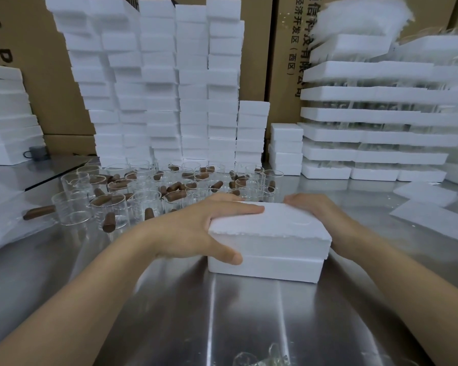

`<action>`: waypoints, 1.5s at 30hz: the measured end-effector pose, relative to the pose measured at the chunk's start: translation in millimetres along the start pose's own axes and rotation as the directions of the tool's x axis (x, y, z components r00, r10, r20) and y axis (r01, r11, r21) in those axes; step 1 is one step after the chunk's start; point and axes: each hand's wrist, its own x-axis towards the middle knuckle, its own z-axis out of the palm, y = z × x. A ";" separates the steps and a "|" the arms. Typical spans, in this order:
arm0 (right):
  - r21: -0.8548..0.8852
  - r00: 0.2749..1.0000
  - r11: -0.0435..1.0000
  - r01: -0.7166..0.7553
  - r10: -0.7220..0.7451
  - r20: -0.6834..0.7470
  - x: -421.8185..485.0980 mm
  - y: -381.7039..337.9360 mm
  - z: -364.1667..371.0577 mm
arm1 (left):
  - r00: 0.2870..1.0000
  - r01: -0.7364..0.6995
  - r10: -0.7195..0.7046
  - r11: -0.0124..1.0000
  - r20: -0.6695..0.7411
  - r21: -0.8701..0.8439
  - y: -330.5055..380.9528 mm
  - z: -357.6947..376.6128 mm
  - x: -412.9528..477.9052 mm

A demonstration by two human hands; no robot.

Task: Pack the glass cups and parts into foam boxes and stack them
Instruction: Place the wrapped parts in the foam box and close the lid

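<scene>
Partly under left hand (196, 228), foam box (275, 244).

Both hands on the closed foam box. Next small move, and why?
Probably lift the foam box straight up off the steel table, toward the short stack behind. Its lid sits on the base, the left hand grips its left end and the right hand holds the far right edge, so nothing seems left but carrying it.
</scene>
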 end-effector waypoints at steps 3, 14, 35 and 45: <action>0.065 0.996 0.998 0.025 -0.020 -0.082 0.4 -0.2 1.8 | 0.996 0.001 -0.007 0.997 -0.088 -0.073 -1.6 1.8 1.1; 0.253 0.966 0.954 0.163 -0.206 0.157 -2.7 -19.5 -4.5 | 0.992 0.044 -0.102 0.842 -0.079 -0.538 -2.6 -7.7 -1.0; 0.478 0.986 0.872 0.105 -0.152 0.060 0.0 -15.3 -10.5 | 0.773 -0.174 0.167 0.984 -0.612 0.048 1.6 11.5 4.8; 0.482 0.989 0.873 0.079 -0.128 0.070 -1.3 -17.3 -11.1 | 0.786 -0.152 0.155 0.987 -0.598 0.056 0.8 11.3 1.1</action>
